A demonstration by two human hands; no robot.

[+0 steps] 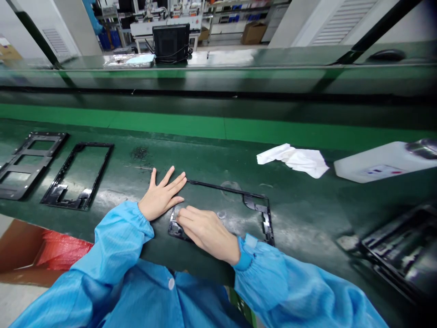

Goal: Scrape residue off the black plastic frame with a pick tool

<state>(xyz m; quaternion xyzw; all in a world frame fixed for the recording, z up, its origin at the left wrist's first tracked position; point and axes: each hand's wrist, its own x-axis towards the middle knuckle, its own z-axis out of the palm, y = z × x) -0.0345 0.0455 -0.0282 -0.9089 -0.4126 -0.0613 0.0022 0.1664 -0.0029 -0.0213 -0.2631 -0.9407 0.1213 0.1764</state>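
Observation:
A thin black rectangular frame lies flat on the green worktop in front of me. My left hand rests at the frame's left end, palm down with fingers spread, covering part of its upper left corner. Just to the right, my right hand is closed, its thumb and fingers pinched together over the lower left part of the frame. Whatever sits between those fingertips is hidden by the hand. The frame's right end shows a wider black piece at the upper corner and small metallic spots.
Left of me lie a second black frame and a panel with three openings. Small dark bits are scattered near them. A white cloth, a white bottle and stacked black frames are on the right. A cardboard box stands below, left.

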